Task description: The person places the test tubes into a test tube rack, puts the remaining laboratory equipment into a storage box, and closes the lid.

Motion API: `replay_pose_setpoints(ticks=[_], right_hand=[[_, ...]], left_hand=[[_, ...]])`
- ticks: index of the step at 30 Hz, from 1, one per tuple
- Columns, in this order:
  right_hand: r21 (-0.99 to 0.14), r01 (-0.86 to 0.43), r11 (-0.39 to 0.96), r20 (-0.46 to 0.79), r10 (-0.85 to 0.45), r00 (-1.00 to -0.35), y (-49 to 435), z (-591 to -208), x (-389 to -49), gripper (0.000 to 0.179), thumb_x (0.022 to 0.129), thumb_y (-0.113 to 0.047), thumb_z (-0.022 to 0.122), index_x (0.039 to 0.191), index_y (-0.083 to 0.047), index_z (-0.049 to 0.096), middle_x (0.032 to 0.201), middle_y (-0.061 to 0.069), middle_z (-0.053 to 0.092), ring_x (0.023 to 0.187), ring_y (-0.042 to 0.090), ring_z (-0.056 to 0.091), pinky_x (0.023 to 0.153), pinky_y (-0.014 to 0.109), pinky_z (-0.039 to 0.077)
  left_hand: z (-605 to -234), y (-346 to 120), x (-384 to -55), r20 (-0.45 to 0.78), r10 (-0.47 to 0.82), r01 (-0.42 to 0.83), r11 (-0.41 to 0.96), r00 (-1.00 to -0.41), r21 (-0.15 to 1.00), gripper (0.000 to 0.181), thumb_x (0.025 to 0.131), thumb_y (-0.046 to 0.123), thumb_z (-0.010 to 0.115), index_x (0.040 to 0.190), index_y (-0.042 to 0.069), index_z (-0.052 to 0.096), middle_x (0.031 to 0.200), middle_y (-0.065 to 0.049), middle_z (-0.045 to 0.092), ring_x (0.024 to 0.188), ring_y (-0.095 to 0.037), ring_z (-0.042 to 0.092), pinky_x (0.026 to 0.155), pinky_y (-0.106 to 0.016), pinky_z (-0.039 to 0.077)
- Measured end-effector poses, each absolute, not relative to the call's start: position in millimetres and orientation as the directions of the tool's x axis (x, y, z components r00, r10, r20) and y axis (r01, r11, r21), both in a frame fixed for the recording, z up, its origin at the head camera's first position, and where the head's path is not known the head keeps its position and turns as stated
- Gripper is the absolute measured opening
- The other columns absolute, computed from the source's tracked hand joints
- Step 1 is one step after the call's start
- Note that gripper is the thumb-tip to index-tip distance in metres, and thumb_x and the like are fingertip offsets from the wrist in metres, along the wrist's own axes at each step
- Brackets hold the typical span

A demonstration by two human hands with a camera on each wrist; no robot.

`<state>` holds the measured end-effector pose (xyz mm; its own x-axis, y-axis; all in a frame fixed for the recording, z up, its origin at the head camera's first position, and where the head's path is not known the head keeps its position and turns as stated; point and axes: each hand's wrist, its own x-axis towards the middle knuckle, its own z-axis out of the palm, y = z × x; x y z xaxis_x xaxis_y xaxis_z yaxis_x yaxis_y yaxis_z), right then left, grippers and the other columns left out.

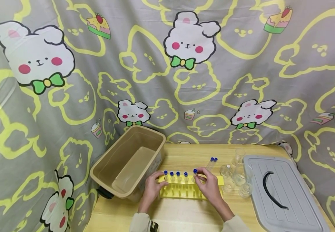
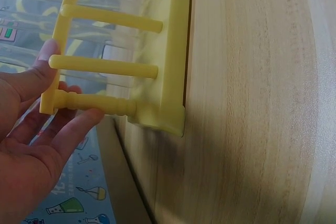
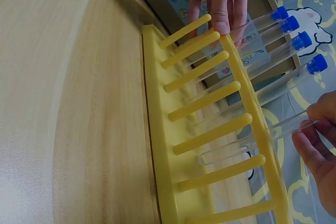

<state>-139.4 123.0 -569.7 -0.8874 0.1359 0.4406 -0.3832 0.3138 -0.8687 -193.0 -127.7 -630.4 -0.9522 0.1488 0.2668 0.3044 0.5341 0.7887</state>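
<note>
A yellow test tube rack (image 1: 220,181) stands on the table. My left hand (image 1: 153,187) grips its left end, the thumb on the top bar and the fingers by the end post (image 2: 94,102). Several clear test tubes with blue caps (image 3: 316,64) stand in the rack's left holes. My right hand (image 1: 209,187) pinches another test tube (image 3: 286,127) near its blue cap (image 1: 195,170). This tube passes through a hole in the top bar; its rounded bottom hangs above the base in the right wrist view. Two capped tubes (image 1: 213,159) lie behind the rack.
A brown plastic bin (image 1: 97,178) stands to the left, close to my left hand. Clear glassware (image 1: 240,177), including flasks and beakers, is grouped right of the rack. A grey lid (image 1: 289,187) with a black handle lies at the far right. A patterned curtain hangs behind.
</note>
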Motion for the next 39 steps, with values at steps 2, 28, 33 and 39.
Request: replay_pose_setpoints(ticks=[2,28,33,39], right_hand=[[-0.869,-0.381,0.316,0.44,0.14,-0.887,122.9,-571.0,-139.6,0.028,0.078,0.026,0.072,0.101,0.01,0.068,0.096,0.024,0.07,0.091,0.041,0.07,0.076,0.041,0.063],[-0.874,-0.385,0.295,0.433,0.115,-0.894,132.7,-608.4,-150.5,0.038,0.079,0.021,0.076,0.112,0.003,0.07,0.106,0.015,0.072,0.097,0.034,0.07,0.08,0.037,0.062],[-0.885,-0.376,0.274,0.4,0.036,-0.916,140.5,-606.4,-147.3,0.047,0.084,0.012,0.078,0.126,-0.008,0.068,0.118,0.009,0.07,0.109,0.03,0.067,0.09,0.036,0.059],[-0.857,-0.437,0.273,0.428,-0.096,-0.899,151.3,-596.5,-138.9,0.055,0.09,0.009,0.072,0.141,-0.005,0.057,0.129,0.009,0.064,0.12,0.036,0.061,0.1,0.05,0.052]], left_hand=[[-630.6,-127.5,-192.7,0.266,0.15,0.304,0.537,-0.952,0.787,0.039,0.073,0.007,0.09,0.109,0.0,0.076,0.115,-0.013,0.072,0.103,-0.035,0.068,0.084,-0.038,0.061],[-624.9,-126.4,-191.2,0.257,0.144,0.293,0.569,-0.956,0.768,0.039,0.074,0.009,0.09,0.109,0.002,0.076,0.113,-0.011,0.072,0.101,-0.033,0.069,0.085,-0.04,0.06],[-625.3,-126.2,-190.9,0.261,0.144,0.296,0.566,-0.954,0.77,0.039,0.074,0.008,0.09,0.109,0.002,0.076,0.112,-0.011,0.072,0.101,-0.032,0.069,0.085,-0.039,0.06],[-625.1,-126.9,-191.6,0.257,0.146,0.294,0.555,-0.955,0.778,0.038,0.075,0.008,0.09,0.11,0.002,0.076,0.113,-0.011,0.072,0.102,-0.033,0.068,0.086,-0.041,0.06]])
